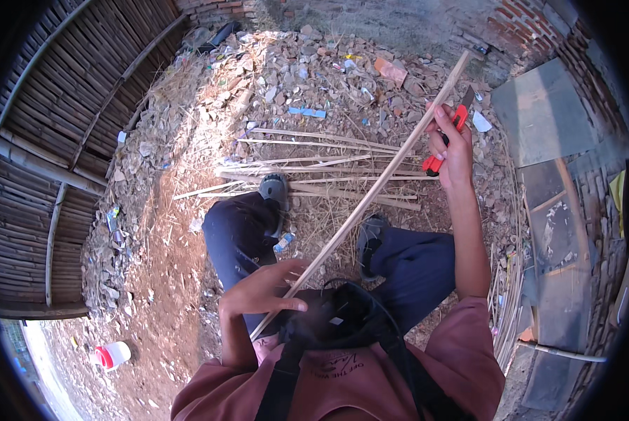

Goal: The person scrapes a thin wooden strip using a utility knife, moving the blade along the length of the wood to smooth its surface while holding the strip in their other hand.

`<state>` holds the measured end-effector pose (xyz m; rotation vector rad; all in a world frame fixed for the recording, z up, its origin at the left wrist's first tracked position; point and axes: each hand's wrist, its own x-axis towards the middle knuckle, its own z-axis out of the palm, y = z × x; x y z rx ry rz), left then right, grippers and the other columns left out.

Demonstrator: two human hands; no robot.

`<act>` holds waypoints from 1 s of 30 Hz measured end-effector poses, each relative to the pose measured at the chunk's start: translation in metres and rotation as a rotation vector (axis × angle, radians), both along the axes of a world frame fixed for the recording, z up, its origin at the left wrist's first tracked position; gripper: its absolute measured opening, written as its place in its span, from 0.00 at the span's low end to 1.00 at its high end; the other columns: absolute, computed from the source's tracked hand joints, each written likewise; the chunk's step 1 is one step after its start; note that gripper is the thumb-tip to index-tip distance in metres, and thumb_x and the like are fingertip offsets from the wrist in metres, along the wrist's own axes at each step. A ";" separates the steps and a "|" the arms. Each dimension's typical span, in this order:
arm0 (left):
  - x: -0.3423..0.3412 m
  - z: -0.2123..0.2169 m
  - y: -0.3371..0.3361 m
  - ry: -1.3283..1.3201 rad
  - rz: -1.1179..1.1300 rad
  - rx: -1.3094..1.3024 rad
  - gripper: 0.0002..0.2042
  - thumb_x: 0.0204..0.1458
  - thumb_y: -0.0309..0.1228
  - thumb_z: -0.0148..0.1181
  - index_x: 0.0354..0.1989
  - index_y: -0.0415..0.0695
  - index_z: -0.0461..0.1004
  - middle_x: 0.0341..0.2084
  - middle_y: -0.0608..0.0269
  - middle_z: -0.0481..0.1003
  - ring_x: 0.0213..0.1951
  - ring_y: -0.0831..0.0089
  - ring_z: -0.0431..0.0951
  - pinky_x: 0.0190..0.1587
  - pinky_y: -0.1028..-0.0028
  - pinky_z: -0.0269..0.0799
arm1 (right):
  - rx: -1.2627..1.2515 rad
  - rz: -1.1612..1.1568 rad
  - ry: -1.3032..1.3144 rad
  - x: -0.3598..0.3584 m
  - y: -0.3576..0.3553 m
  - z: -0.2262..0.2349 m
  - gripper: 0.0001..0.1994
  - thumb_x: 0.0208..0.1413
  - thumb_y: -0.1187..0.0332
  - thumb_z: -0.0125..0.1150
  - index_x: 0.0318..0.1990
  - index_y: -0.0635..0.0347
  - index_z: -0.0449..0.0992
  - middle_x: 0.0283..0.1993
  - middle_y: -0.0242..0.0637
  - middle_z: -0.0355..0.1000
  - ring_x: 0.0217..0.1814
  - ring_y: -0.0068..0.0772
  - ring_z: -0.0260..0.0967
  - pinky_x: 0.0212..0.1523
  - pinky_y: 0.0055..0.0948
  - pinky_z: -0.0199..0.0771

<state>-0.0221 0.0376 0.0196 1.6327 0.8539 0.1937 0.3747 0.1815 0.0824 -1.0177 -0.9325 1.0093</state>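
Observation:
My right hand (452, 151) is closed around a red and black utility knife (459, 118), its dark blade pointing up and away from me. A long pale bamboo strip (370, 198) slants across my body, its far end passing beside the fingers of that hand. Whether those fingers also grip the strip, I cannot tell. Near the strip's lower end, my left hand (262, 289) has its fingers stretched out and thumb apart, with the strip running by them. Several more bamboo strips (314, 168) lie on the ground beyond my feet.
Rubble and litter (293, 77) cover the ground toward the back wall. A bamboo-slat wall (55, 133) stands at left. A red-lidded container (114, 356) lies at lower left. Grey boards (546, 112) are at right, near a bundle of thin strips (509, 309).

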 end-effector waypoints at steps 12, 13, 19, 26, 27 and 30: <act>-0.054 0.023 0.041 -0.217 0.745 0.547 0.44 0.60 0.37 0.73 0.81 0.47 0.51 0.82 0.48 0.46 0.80 0.51 0.53 0.76 0.45 0.59 | 0.098 0.028 0.214 0.018 -0.004 0.006 0.15 0.71 0.58 0.57 0.49 0.62 0.80 0.25 0.23 0.66 0.14 0.13 0.47 0.18 0.20 0.44; -0.075 0.042 0.073 0.138 0.974 1.233 0.41 0.58 0.36 0.74 0.78 0.46 0.58 0.80 0.49 0.52 0.78 0.50 0.57 0.77 0.45 0.57 | 0.099 0.022 0.209 0.016 -0.005 0.007 0.15 0.71 0.58 0.58 0.49 0.62 0.80 0.25 0.24 0.67 0.14 0.13 0.47 0.18 0.20 0.45; -0.041 0.067 0.062 0.394 0.465 1.285 0.20 0.57 0.44 0.72 0.55 0.50 0.84 0.63 0.61 0.79 0.72 0.55 0.71 0.79 0.41 0.53 | 0.074 0.019 0.191 0.018 -0.007 0.001 0.16 0.71 0.58 0.58 0.50 0.62 0.79 0.27 0.25 0.67 0.14 0.13 0.48 0.18 0.21 0.46; -0.095 0.013 0.097 0.863 0.191 1.184 0.23 0.66 0.52 0.58 0.63 0.54 0.80 0.70 0.62 0.72 0.78 0.57 0.59 0.81 0.38 0.35 | 0.072 0.047 0.192 0.013 -0.008 0.009 0.16 0.71 0.58 0.57 0.49 0.63 0.80 0.22 0.24 0.64 0.13 0.13 0.47 0.18 0.21 0.46; -0.145 0.009 0.122 1.080 0.448 1.190 0.26 0.68 0.53 0.56 0.69 0.55 0.76 0.74 0.60 0.67 0.80 0.55 0.54 0.81 0.37 0.32 | 0.079 0.075 0.190 0.011 -0.009 0.007 0.15 0.71 0.58 0.57 0.49 0.63 0.80 0.23 0.25 0.65 0.13 0.13 0.47 0.18 0.21 0.46; -0.212 0.014 0.143 1.852 0.693 0.762 0.32 0.68 0.57 0.53 0.77 0.57 0.65 0.79 0.60 0.57 0.82 0.54 0.47 0.80 0.36 0.29 | 0.076 0.083 0.207 0.008 -0.011 0.010 0.15 0.70 0.59 0.58 0.49 0.63 0.80 0.23 0.26 0.67 0.13 0.13 0.47 0.18 0.21 0.46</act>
